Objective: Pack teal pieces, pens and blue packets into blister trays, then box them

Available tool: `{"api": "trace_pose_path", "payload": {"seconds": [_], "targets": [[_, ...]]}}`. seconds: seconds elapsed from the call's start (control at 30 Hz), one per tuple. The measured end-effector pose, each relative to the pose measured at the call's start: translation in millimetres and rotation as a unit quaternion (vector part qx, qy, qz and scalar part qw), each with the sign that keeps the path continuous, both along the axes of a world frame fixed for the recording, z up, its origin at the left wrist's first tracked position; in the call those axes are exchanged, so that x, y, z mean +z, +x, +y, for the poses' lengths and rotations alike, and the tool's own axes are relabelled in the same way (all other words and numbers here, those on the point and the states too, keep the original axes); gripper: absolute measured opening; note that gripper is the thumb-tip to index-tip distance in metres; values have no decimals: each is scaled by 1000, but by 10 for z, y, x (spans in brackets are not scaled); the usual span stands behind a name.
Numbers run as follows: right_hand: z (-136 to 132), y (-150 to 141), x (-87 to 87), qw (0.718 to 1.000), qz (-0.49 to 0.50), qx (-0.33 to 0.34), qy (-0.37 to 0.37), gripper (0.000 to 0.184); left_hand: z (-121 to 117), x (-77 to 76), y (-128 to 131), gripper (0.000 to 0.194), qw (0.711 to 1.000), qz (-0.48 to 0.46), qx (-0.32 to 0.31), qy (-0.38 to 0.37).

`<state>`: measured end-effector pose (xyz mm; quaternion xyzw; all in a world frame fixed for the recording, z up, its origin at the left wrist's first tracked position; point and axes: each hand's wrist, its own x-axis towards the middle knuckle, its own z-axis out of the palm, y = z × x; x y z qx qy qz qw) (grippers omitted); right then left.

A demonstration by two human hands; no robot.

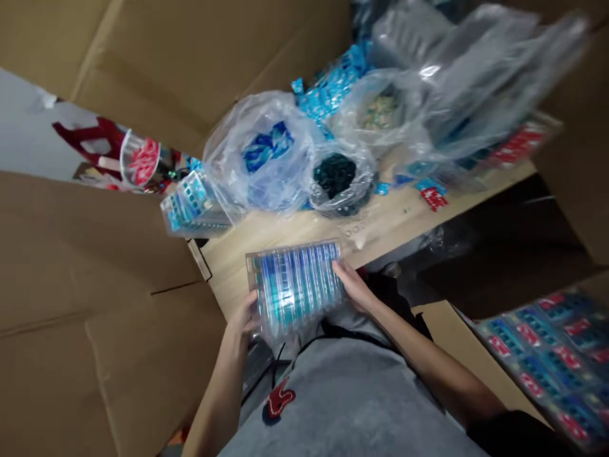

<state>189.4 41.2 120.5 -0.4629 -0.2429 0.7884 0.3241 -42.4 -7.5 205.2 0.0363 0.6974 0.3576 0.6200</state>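
Note:
Both of my hands hold a stack of clear plastic packs with blue contents (295, 285) over the near edge of a wooden table (285, 231). My left hand (243, 320) grips the stack's left end, fingers curled round it. My right hand (353, 287) clasps its right end, fingers pressed on the side. The stack lies tilted, close to my grey shirt. The picture is blurred by motion.
Clear plastic bags hold blue packets (266, 149), dark pieces (335, 174) and greenish pieces (380, 111). Another clear pack pile (193, 206) lies at the table's left. Cardboard walls (95, 304) stand left and behind. Blue-and-red packs (552, 355) fill a box at right.

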Motion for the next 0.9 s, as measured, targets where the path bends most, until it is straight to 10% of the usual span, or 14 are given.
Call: {"api": "trace_pose_path", "payload": {"seconds": [0.2, 0.4, 0.6, 0.77, 0.9], "targets": [[181, -1166, -768, 996, -25, 88, 14, 64, 32, -303, -704, 59, 992, 109, 66, -16], [-49, -1346, -1075, 984, -84, 157, 22, 44, -146, -754, -1074, 54, 981, 172, 60, -71], [140, -1114, -925, 806, -377, 401, 219, 39, -185, -769, -870, 57, 975, 218, 38, -19], [51, -990, -1056, 814, -394, 256, 342, 37, -165, -779, -743, 45, 954, 289, -12, 78], [-190, -1000, -1064, 838, -151, 19, 524, 40, -151, -796, -741, 39, 935, 339, -24, 104]]}}
